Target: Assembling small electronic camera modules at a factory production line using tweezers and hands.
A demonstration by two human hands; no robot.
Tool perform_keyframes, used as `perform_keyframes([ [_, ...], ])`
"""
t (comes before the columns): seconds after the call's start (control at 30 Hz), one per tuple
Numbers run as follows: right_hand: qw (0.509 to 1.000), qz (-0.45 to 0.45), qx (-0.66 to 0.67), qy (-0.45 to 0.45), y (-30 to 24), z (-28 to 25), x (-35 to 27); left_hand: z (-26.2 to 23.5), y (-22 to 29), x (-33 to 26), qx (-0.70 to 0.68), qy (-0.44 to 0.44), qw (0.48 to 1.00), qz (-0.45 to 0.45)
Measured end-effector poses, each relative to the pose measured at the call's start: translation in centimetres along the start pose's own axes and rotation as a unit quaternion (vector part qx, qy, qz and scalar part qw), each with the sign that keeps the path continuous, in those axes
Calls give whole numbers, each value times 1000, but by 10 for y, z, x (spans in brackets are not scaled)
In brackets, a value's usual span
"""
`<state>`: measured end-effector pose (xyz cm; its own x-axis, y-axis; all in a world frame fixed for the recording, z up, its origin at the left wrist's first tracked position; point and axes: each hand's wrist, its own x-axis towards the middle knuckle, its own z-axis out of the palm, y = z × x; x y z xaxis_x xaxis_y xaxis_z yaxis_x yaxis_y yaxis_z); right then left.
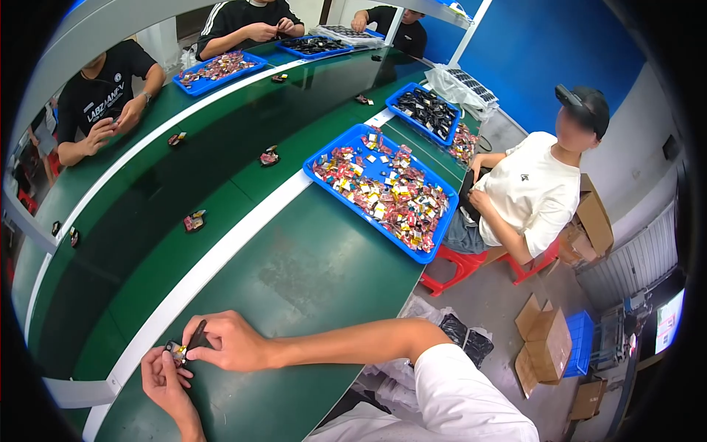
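At the near left of the green bench (294, 280), my two hands meet over a small dark assembly (174, 349) with yellow and silvery bits. My left hand (168, 383) pinches this assembly from below between thumb and fingers. Coming in from the right, my right hand (234, 341) has its fingertips at the same assembly. A slim, dark, flat piece (197, 334) sticks up between its thumb and forefinger; whether it is a tool or a part is hard to tell. The fingers partly hide the assembly.
A blue tray (374, 165) of small red, white and yellow parts lies farther along the bench. Behind it stands another blue tray (451, 137) of black pieces. Left of a white rail (221, 254), a belt (243, 191) carries several small assemblies (194, 221). Co-workers sit around.
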<state>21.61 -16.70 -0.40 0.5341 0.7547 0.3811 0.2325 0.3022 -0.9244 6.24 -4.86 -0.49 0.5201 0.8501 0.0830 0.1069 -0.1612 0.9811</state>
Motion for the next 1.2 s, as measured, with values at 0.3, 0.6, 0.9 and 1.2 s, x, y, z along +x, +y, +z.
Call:
perform_keyframes([
  [0.3,1000,-4,-2,-1,-2,-1,-1,-1,0,-1,1,4,1000,-2],
  [0.6,1000,-14,-4,6,-2,-3,-1,4,1,3,-7,-4,1000,0],
  [0.9,1000,0,12,-12,-2,5,3,1,-2,26,-46,12,999,-5],
  [1.2,994,-75,-78,18,9,-16,-1,16,10,14,-98,-57,993,-36],
])
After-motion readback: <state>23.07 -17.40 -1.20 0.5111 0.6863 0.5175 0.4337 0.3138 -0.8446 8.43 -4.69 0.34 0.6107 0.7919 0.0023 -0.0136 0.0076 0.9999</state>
